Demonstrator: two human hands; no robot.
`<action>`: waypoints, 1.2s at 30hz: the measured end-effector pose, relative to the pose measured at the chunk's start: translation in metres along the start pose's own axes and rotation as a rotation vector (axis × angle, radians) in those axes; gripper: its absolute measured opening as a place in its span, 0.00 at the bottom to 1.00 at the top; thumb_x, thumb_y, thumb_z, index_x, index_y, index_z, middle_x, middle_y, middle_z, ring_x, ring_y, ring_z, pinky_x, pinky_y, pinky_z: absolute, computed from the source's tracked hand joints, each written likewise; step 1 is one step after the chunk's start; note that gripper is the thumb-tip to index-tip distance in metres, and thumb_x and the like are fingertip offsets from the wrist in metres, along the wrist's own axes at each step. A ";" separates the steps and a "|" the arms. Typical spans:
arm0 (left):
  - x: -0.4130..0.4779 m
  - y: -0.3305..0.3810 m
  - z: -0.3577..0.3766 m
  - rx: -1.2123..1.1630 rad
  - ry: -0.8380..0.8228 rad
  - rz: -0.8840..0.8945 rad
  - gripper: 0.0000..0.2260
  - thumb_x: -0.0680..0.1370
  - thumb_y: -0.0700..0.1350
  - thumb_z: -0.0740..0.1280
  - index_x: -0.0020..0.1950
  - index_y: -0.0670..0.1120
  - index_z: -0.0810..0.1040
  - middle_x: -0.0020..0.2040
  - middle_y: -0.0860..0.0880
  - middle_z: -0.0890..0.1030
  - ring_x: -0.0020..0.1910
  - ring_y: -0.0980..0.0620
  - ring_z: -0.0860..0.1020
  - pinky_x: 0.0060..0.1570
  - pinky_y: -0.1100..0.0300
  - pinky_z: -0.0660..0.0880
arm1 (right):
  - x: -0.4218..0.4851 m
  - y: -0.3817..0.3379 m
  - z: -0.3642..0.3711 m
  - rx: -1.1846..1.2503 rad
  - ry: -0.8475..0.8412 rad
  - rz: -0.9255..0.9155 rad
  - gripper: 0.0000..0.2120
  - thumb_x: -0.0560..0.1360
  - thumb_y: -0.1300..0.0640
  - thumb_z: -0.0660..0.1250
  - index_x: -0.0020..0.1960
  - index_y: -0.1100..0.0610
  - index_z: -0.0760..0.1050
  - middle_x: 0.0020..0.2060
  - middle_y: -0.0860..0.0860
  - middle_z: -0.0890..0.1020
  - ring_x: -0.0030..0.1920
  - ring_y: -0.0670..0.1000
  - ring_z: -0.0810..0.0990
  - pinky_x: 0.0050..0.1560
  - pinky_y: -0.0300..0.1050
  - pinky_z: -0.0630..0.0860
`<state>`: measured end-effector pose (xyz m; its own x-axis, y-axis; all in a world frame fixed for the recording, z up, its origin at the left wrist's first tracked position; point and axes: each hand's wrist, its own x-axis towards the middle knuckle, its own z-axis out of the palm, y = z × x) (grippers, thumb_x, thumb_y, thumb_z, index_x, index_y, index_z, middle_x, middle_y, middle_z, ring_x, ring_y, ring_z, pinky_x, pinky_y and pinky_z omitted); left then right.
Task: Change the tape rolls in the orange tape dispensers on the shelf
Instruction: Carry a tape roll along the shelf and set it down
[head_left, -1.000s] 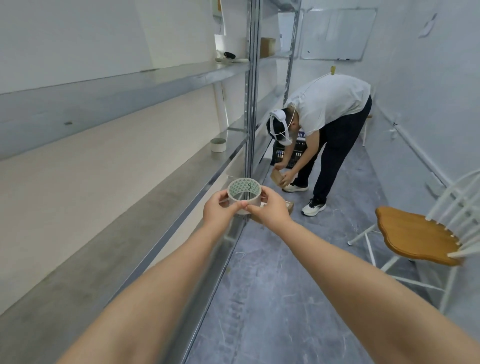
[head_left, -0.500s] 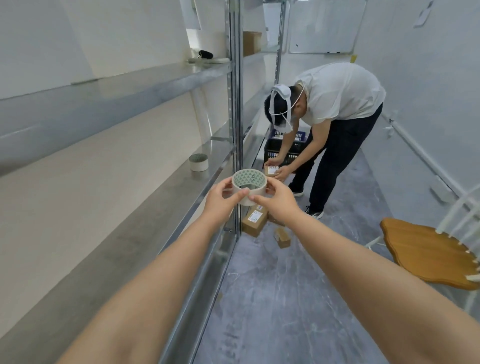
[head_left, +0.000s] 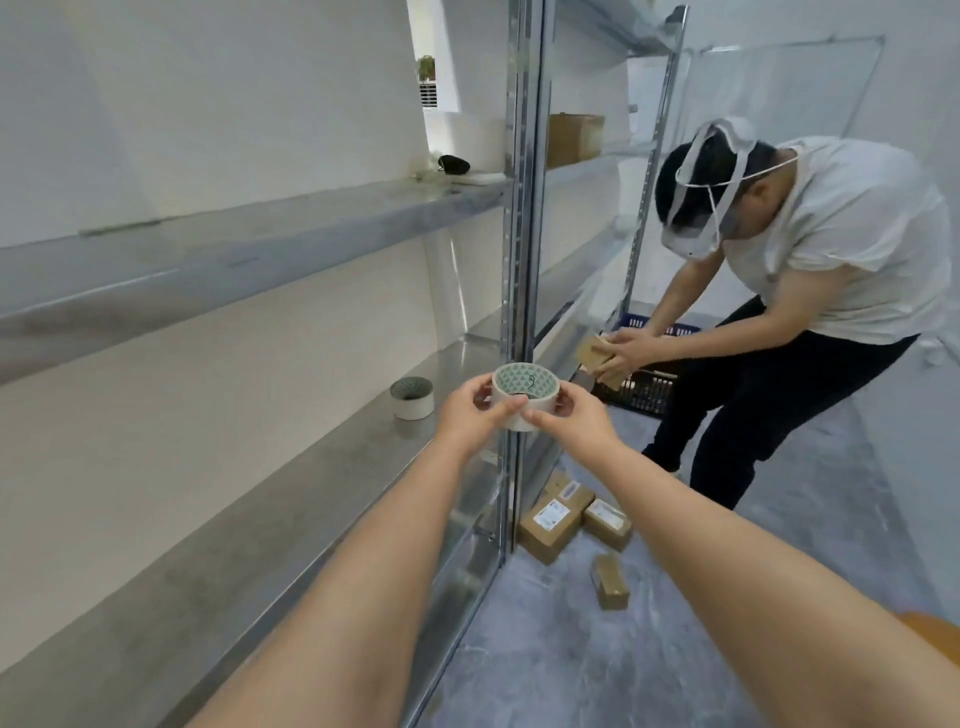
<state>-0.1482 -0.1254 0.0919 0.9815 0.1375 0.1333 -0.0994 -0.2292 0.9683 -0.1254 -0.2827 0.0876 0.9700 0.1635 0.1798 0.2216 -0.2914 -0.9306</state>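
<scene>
I hold a white tape roll (head_left: 524, 387) with a green-patterned core in front of me, beside the shelf's upright post. My left hand (head_left: 470, 413) grips its left side and my right hand (head_left: 569, 418) grips its right side, thumbs meeting at the roll's near edge. A second, similar tape roll (head_left: 412, 397) stands on the middle metal shelf (head_left: 260, 519), a little to the left of my hands. No orange tape dispenser is in view.
Another person (head_left: 810, 291) bends over a dark crate (head_left: 641, 387) close ahead on the right, holding a small box. Several cardboard boxes (head_left: 556, 514) lie on the floor by the shelf post (head_left: 514, 260). A box (head_left: 574, 139) and a black object (head_left: 453, 164) sit on the upper shelf.
I have moved forward along the shelf, so the other person and the shelved roll are nearer. The roll stays held in both hands, tilted slightly more toward me.
</scene>
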 end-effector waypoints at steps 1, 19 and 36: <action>0.008 -0.002 0.005 0.024 -0.003 0.000 0.25 0.67 0.50 0.75 0.62 0.47 0.75 0.57 0.50 0.81 0.53 0.53 0.78 0.46 0.65 0.73 | 0.010 0.008 -0.003 -0.002 -0.016 0.002 0.20 0.65 0.54 0.75 0.54 0.48 0.73 0.47 0.44 0.79 0.50 0.46 0.78 0.49 0.38 0.72; 0.153 -0.075 0.023 0.119 0.239 -0.120 0.29 0.64 0.48 0.77 0.64 0.47 0.74 0.58 0.52 0.79 0.54 0.56 0.75 0.48 0.67 0.71 | 0.184 0.082 0.025 -0.055 -0.266 0.008 0.24 0.66 0.56 0.75 0.60 0.52 0.72 0.53 0.47 0.79 0.57 0.48 0.76 0.60 0.45 0.73; 0.237 -0.147 0.041 0.069 0.678 -0.305 0.26 0.68 0.38 0.74 0.64 0.45 0.72 0.59 0.49 0.78 0.60 0.51 0.76 0.62 0.59 0.71 | 0.293 0.151 0.097 -0.029 -0.525 -0.083 0.30 0.67 0.59 0.73 0.66 0.54 0.66 0.60 0.51 0.75 0.62 0.49 0.73 0.64 0.48 0.72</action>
<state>0.1060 -0.0988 -0.0276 0.6455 0.7636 -0.0160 0.1933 -0.1430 0.9706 0.1831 -0.1879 -0.0313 0.7700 0.6350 0.0621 0.3057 -0.2816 -0.9095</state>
